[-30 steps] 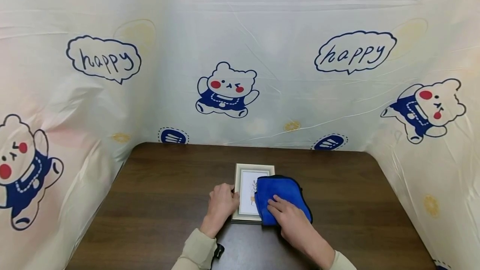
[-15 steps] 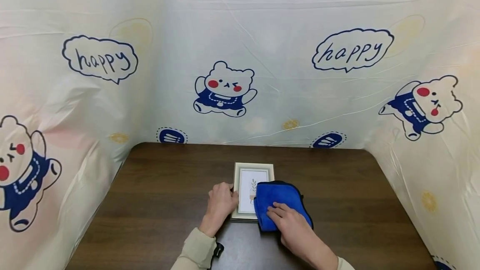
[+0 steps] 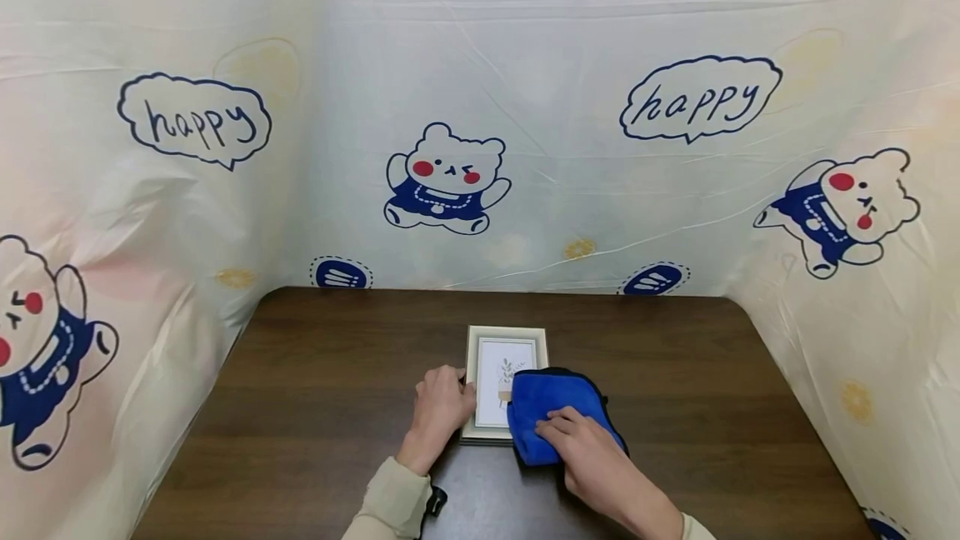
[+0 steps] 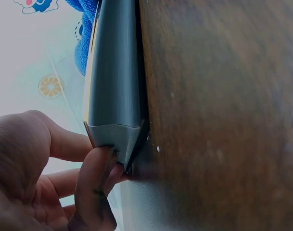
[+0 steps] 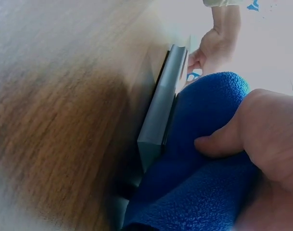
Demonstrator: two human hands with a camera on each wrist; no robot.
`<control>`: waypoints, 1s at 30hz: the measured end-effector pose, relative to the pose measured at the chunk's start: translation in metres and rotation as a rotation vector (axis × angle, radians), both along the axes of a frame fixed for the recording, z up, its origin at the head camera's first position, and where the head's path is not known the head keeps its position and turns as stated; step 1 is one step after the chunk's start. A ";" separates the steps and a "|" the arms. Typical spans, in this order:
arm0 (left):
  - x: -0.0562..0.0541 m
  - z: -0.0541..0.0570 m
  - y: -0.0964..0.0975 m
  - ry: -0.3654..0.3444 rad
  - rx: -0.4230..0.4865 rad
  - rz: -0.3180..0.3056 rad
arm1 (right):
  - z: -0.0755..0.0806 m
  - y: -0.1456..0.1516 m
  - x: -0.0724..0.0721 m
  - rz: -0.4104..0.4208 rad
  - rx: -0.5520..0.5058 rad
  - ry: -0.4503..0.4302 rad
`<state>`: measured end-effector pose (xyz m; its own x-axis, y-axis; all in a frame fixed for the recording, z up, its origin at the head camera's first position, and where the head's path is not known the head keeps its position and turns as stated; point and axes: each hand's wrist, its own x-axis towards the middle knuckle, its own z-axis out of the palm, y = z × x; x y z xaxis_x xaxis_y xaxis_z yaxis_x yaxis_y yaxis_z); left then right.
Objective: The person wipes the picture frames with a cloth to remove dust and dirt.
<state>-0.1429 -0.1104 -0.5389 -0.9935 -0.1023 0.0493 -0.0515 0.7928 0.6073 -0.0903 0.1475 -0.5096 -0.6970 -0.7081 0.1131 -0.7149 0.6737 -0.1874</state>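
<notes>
A picture frame [image 3: 472, 365] with a pale border lies flat on the brown table; it holds a print of a plant in a pot. My left hand [image 3: 438, 408] grips the frame's left edge, and in the left wrist view its fingers [image 4: 95, 168] pinch around a corner of the moulding. A folded blue cloth [image 3: 543, 398] with black edging covers the frame's lower right part. On top of it, my right hand [image 3: 588, 448] holds the cloth with bent fingers. The thumb [image 5: 218, 142] presses into the cloth in the right wrist view; the other fingers are hidden there.
The brown wooden table [image 3: 337, 357] stretches out on both sides of the frame. A pale curtain [image 3: 562, 198] printed with bears and lettering hangs behind the table and along its sides.
My right hand has drawn the blue cloth down toward the near edge of the frame, uncovering more of the print. The left hand has stayed on the frame's left edge.
</notes>
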 end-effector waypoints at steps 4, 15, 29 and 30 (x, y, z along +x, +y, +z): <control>0.001 0.000 -0.001 -0.001 -0.006 -0.002 | 0.004 0.006 -0.003 0.015 -0.067 -0.076; 0.001 0.000 -0.004 -0.012 0.013 -0.003 | 0.015 0.037 -0.026 0.078 -0.455 -0.367; 0.000 -0.001 -0.003 -0.006 0.011 0.003 | 0.039 0.054 -0.059 -0.076 -0.623 -0.346; 0.001 -0.001 -0.003 -0.007 0.013 0.001 | 0.041 0.054 -0.062 -0.082 -0.626 -0.343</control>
